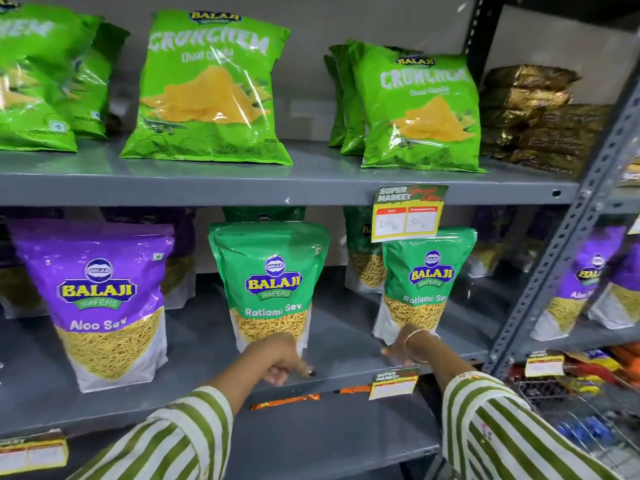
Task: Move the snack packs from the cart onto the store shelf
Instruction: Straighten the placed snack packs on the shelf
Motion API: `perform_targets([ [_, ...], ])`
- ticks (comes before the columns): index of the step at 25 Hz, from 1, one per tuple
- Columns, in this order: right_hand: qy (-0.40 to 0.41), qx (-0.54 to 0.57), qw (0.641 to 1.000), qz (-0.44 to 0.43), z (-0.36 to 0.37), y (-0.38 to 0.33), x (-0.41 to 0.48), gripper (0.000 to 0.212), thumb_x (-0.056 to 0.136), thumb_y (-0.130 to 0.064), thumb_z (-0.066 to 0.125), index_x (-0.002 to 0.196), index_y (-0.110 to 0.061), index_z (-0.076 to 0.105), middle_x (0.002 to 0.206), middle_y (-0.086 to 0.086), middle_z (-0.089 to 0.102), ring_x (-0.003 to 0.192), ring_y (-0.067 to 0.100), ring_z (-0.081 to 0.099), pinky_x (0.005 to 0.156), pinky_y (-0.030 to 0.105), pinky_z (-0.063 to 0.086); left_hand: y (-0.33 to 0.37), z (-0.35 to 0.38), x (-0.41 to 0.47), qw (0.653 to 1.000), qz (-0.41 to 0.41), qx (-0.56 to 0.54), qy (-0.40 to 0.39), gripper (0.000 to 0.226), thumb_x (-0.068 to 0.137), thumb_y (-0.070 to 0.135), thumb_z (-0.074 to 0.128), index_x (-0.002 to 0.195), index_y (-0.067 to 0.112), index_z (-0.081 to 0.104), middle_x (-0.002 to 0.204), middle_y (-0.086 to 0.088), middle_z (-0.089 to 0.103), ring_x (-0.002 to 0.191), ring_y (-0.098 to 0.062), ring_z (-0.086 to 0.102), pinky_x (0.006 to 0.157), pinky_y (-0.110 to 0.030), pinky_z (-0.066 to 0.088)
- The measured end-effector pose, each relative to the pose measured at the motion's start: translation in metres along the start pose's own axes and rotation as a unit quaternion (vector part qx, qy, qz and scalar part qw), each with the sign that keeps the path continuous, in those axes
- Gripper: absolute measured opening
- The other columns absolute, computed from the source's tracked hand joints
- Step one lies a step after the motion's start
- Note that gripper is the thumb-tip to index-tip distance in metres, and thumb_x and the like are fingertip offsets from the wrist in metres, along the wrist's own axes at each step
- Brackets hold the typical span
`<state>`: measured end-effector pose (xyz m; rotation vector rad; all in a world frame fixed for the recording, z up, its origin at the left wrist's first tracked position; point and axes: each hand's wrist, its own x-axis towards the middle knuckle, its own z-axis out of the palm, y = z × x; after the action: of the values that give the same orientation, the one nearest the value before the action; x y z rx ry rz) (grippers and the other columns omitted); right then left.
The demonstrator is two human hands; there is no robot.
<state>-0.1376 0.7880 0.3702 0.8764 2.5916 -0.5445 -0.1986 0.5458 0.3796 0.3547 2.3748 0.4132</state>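
Head view: two green Ratlami Sev pouches stand upright on the middle shelf [346, 344], one [270, 289] just left of the yellow price tag [408, 213], the other [424, 285] directly below it; the left hand [285, 362], fingers curled together and holding nothing, sits at the first pouch's base, while the right hand [405, 348] touches the second's lower edge, its fingers hidden, so I cannot tell their grip. These pouches look light, soft and slick, with brittle contents; better held gently by both side edges or the stiff top seal; the wire cart [571, 420] sits well below and right of the tag.

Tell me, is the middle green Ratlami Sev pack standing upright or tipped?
Upright: the Ratlami Sev pack stands on its base on the shelf, label facing out.
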Motion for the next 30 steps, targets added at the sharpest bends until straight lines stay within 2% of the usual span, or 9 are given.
perform_targets([
  [4, 0.092, 0.184, 0.977, 0.058, -0.025, 0.079, 0.022, 0.075, 0.077, -0.029, 0.070, 0.135, 0.001, 0.035, 0.141, 0.013, 0.045, 0.118, 0.022, 0.050, 0.092, 0.026, 0.046, 0.087, 0.023, 0.035, 0.970, 0.157, -0.146, 0.118, 0.051, 0.073, 0.034, 0.071, 0.110, 0.005, 0.052, 0.107, -0.019, 0.062, 0.095, -0.030, 0.062, 0.071, -0.036, 0.051],
  [6, 0.091, 0.370, 0.924, 0.002, -0.033, 0.098, 0.040, 0.090, 0.071, -0.025, 0.077, 0.139, 0.005, 0.026, 0.146, 0.015, 0.035, 0.126, 0.020, 0.042, 0.093, 0.018, 0.048, 0.123, 0.034, 0.055, 0.950, 0.183, -0.182, 0.174, 0.068, 0.071, 0.029, 0.074, 0.125, 0.001, 0.045, 0.130, -0.019, 0.053, 0.118, -0.030, 0.053, 0.092, -0.036, 0.045],
  [10, 0.064, 0.457, 0.883, -0.086, -0.041, 0.111, 0.060, 0.091, 0.069, -0.006, 0.076, 0.142, -0.007, 0.022, 0.145, 0.009, 0.037, 0.133, 0.025, 0.037, 0.107, 0.040, 0.034, 0.161, 0.053, 0.090, 0.926, 0.191, -0.257, 0.201, 0.068, 0.065, 0.019, 0.079, 0.121, -0.001, 0.046, 0.129, -0.020, 0.054, 0.120, -0.032, 0.051, 0.096, -0.040, 0.044],
  [13, 0.023, 0.503, 0.857, -0.111, -0.045, 0.103, 0.059, 0.053, 0.078, 0.004, 0.065, 0.124, -0.008, 0.040, 0.112, 0.004, 0.053, 0.111, 0.018, 0.046, 0.079, 0.024, 0.048, 0.168, 0.063, 0.101, 0.914, 0.173, -0.287, 0.229, 0.069, 0.064, 0.018, 0.080, 0.120, -0.001, 0.044, 0.128, -0.019, 0.055, 0.118, -0.032, 0.052, 0.093, -0.040, 0.043],
  [15, 0.024, 0.521, 0.844, -0.127, -0.046, 0.097, 0.056, 0.040, 0.078, 0.006, 0.063, 0.109, -0.012, 0.044, 0.105, 0.005, 0.055, 0.103, 0.020, 0.048, 0.062, 0.020, 0.042, 0.171, 0.064, 0.104, 0.907, 0.170, -0.303, 0.238, 0.068, 0.064, 0.017, 0.080, 0.119, -0.001, 0.045, 0.129, -0.020, 0.056, 0.119, -0.032, 0.053, 0.094, -0.041, 0.044],
  [20, 0.048, 0.530, 0.838, -0.122, -0.042, 0.099, 0.059, 0.057, 0.077, 0.002, 0.066, 0.127, -0.001, 0.039, 0.111, 0.009, 0.051, 0.102, 0.020, 0.047, 0.064, 0.024, 0.044, 0.172, 0.061, 0.104, 0.914, 0.161, -0.291, 0.234, 0.066, 0.066, 0.018, 0.079, 0.119, 0.001, 0.045, 0.130, -0.019, 0.056, 0.118, -0.032, 0.054, 0.095, -0.040, 0.045],
  [24, 0.011, 0.453, 0.884, -0.109, -0.046, 0.103, 0.064, 0.068, 0.070, -0.018, 0.076, 0.125, -0.001, 0.039, 0.118, 0.010, 0.056, 0.105, 0.022, 0.051, 0.083, 0.033, 0.041, 0.166, 0.061, 0.100, 0.930, 0.149, -0.273, 0.195, 0.068, 0.068, 0.022, 0.077, 0.122, 0.003, 0.039, 0.131, -0.018, 0.053, 0.120, -0.034, 0.051, 0.096, -0.041, 0.044],
  [27, -0.100, 0.097, 0.990, -0.013, -0.054, 0.104, 0.064, 0.053, 0.073, -0.040, 0.069, 0.110, -0.005, 0.054, 0.091, 0.008, 0.066, 0.089, 0.023, 0.058, 0.064, 0.030, 0.047, 0.137, 0.059, 0.084, 0.947, 0.156, -0.234, 0.152, 0.060, 0.071, 0.027, 0.074, 0.119, 0.005, 0.045, 0.126, -0.015, 0.056, 0.115, -0.030, 0.053, 0.096, -0.039, 0.046],
  [30, -0.343, -0.100, 0.933, 0.044, -0.066, 0.052, 0.030, 0.062, 0.080, -0.040, 0.061, 0.128, -0.004, 0.046, 0.100, 0.012, 0.071, 0.084, 0.020, 0.066, 0.066, 0.029, 0.058, 0.074, 0.048, 0.054, 0.970, 0.151, -0.184, 0.048, 0.029, 0.083, 0.023, 0.060, 0.109, 0.012, 0.056, 0.106, -0.008, 0.062, 0.089, -0.017, 0.061, 0.068, -0.031, 0.049],
])
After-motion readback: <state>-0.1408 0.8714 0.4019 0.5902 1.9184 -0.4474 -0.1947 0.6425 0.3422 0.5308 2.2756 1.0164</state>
